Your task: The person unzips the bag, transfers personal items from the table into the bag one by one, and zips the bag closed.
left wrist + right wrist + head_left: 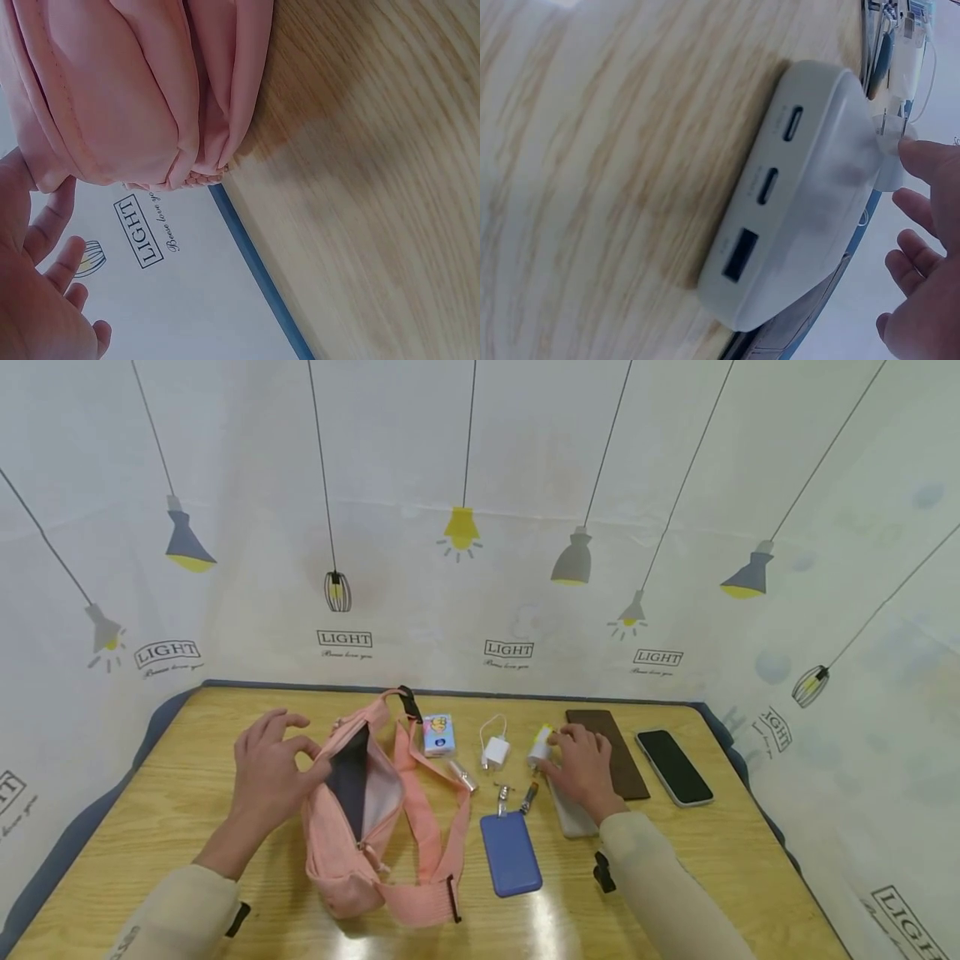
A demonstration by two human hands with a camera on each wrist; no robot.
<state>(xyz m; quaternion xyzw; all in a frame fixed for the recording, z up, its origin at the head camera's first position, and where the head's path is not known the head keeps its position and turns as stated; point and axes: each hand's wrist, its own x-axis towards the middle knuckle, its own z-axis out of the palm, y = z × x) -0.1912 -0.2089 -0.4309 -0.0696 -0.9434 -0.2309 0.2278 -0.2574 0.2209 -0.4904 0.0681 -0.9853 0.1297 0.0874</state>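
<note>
Your left hand (pixel 272 770) pinches the edge of the pink bag (pixel 328 831), which sits unzipped on the table (pixel 247 893). Your right hand's (pixel 587 770) fingertips are close together at a small white-and-yellow thing (pixel 539 748); I can't tell if they grip it. A pale block (pixel 573 821) lies under that hand.

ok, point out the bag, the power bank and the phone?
Bag (pixel 341 843): head view, on the pink fabric beside the open zip.
Power bank (pixel 821 202): right wrist view, on the smooth face beside the ports.
Phone (pixel 675 767): head view, on the dark screen.
</note>
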